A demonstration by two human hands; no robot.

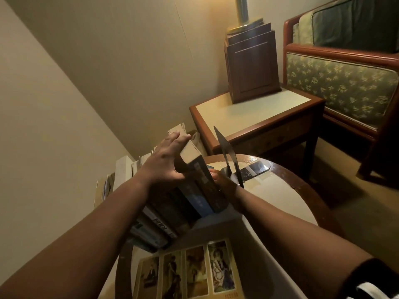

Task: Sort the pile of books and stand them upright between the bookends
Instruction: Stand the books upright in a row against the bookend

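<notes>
A row of books (172, 210) stands upright on the round table (280, 199), spines toward me. My left hand (166, 160) lies with spread fingers over the top of the row and on the tall end book (194, 156). My right hand (224, 182) is pressed against the right side of that end book, fingers partly hidden behind it. A dark metal bookend (228, 156) stands just right of my right hand, its base plate flat on the table. A large flat book with four pictures on its cover (190, 272) lies on the table near me.
Pale books or boxes (123, 171) stand behind the row at the left by the wall. A wooden side table (259, 117) with a dark wooden box (252, 67) and a lamp base is behind. A green patterned armchair (341, 83) stands at right.
</notes>
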